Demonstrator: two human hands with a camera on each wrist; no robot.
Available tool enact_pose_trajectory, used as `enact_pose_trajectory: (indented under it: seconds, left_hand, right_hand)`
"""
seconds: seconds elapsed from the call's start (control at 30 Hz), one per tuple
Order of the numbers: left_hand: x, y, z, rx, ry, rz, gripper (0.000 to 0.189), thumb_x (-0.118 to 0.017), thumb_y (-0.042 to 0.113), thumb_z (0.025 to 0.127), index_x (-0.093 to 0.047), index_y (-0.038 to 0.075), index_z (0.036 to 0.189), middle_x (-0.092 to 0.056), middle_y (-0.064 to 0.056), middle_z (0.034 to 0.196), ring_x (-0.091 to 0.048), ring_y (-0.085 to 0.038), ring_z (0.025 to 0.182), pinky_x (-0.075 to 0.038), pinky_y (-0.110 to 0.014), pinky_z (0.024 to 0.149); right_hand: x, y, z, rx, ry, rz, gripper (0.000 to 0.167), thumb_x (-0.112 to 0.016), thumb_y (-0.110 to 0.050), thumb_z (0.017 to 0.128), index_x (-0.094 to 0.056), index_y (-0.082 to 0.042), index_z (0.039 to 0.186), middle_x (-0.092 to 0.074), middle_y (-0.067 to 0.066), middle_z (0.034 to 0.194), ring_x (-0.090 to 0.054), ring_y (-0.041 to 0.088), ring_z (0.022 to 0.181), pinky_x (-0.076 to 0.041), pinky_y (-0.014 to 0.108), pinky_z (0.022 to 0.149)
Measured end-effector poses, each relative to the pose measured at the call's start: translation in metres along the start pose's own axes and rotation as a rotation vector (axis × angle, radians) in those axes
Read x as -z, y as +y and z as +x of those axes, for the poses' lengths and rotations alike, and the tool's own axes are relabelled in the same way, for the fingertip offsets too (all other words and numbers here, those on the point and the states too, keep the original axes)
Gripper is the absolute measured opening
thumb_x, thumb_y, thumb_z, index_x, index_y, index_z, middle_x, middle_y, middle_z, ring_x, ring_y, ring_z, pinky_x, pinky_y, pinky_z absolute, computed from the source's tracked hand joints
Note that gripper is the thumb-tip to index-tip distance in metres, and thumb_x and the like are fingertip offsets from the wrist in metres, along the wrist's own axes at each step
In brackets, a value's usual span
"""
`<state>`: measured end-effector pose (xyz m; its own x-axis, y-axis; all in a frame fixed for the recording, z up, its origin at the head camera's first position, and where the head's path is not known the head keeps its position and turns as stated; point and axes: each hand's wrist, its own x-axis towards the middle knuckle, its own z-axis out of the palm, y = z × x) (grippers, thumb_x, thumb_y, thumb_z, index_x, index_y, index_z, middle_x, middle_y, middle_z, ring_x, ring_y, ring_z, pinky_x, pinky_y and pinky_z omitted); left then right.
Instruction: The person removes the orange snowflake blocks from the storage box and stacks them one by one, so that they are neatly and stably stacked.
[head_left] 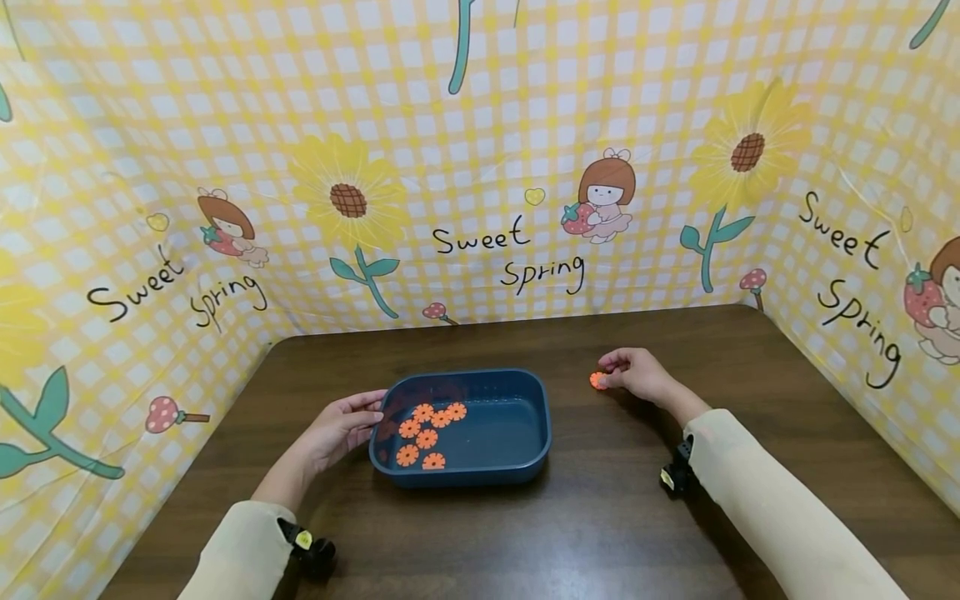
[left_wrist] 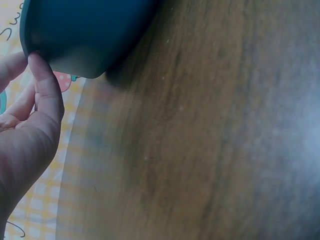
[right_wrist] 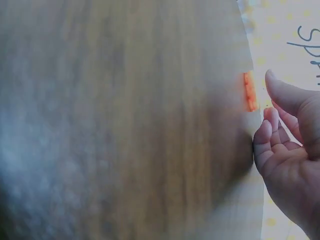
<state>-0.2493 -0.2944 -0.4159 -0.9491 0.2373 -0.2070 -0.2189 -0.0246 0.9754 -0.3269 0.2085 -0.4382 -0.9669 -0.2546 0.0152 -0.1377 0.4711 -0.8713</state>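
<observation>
A dark blue rectangular plastic basin [head_left: 487,477] stands on the table, left of centre. My left hand [head_left: 341,429] pinches its left rim between thumb and fingers, which the left wrist view shows close up. Several orange notched, flower-shaped discs [head_left: 426,439] lie on the basin floor toward its left side; the front wall partly hides one. To the right of the basin, my right hand [head_left: 637,375] is at another orange disc [head_left: 597,381]. In the right wrist view, this disc [right_wrist: 250,92] lies flat just beyond the fingertips, with a gap between thumb and fingers.
The brown wooden table [head_left: 480,542] is bounded at the back and sides by a yellow checked cloth [head_left: 480,167] printed with flowers and lettering. Small black devices [head_left: 678,471] are strapped at both wrists, over light sleeves.
</observation>
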Motion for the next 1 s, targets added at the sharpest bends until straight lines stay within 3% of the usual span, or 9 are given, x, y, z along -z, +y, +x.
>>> enact_pose_trajectory:
  seconds: [0.17,0.43,0.7,1.0]
  left_hand:
    - [0.001,0.000,-0.001,-0.007,-0.003,0.004,0.055,-0.062,0.003,0.094,-0.040,-0.006,0.143,-0.059,-0.010,0.115,-0.063,-0.018,0.100,-0.052,-0.033,0.089]
    - [0.002,-0.001,0.000,-0.008,-0.015,-0.002,0.053,-0.060,0.003,0.095,-0.040,-0.005,0.143,-0.060,-0.009,0.115,-0.063,-0.018,0.101,-0.051,-0.035,0.090]
    - [0.000,-0.001,0.000,-0.006,-0.008,0.002,0.054,-0.061,0.003,0.095,-0.039,-0.005,0.143,-0.059,-0.010,0.116,-0.062,-0.020,0.104,-0.051,-0.035,0.091]
    - [0.000,0.000,-0.001,-0.008,-0.012,0.000,0.053,-0.060,0.003,0.095,-0.040,-0.006,0.143,-0.059,-0.011,0.117,-0.061,-0.020,0.103,-0.051,-0.035,0.091]
  right_hand:
    - [-0.002,-0.009,0.000,0.017,0.024,0.002,0.040,-0.073,-0.014,0.088,-0.060,0.005,0.121,-0.058,0.014,0.103,-0.050,0.025,0.089,-0.048,0.029,0.071]
    - [-0.022,-0.042,0.000,0.084,0.022,0.068,0.034,-0.072,-0.009,0.088,-0.062,0.004,0.117,-0.059,0.012,0.092,-0.051,0.025,0.084,-0.048,0.032,0.064]
    - [-0.053,-0.077,-0.001,0.188,-0.049,0.131,0.028,-0.072,-0.003,0.086,-0.064,0.003,0.112,-0.061,0.021,0.099,-0.053,0.025,0.086,-0.047,0.027,0.068]
    - [-0.085,-0.118,-0.003,0.234,-0.191,0.110,0.030,-0.074,-0.004,0.085,-0.065,0.001,0.114,-0.062,0.015,0.097,-0.057,0.022,0.084,-0.050,0.029,0.071]
